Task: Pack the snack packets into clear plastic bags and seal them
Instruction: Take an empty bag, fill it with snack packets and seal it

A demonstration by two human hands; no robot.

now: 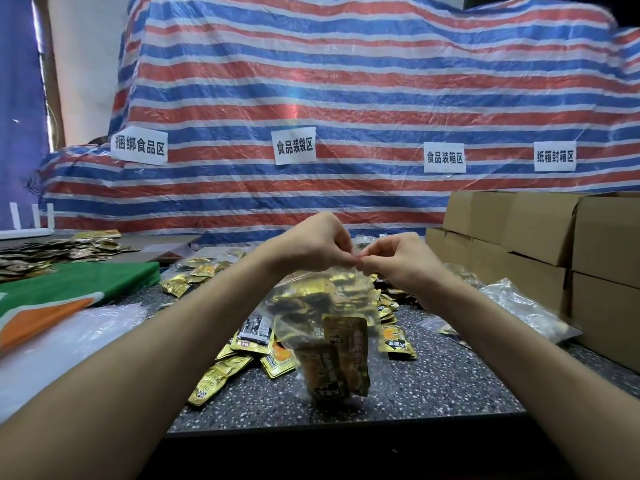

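My left hand and right hand meet knuckle to knuckle, both pinching the clear bag top, forearms angled inward above the table.

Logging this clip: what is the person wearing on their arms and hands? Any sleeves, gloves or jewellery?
Nothing worn shows. The left hand and right hand are bare: no gloves, rings, watch or wristband. No sleeve comes into view anywhere up to the bottom edge of the frame.
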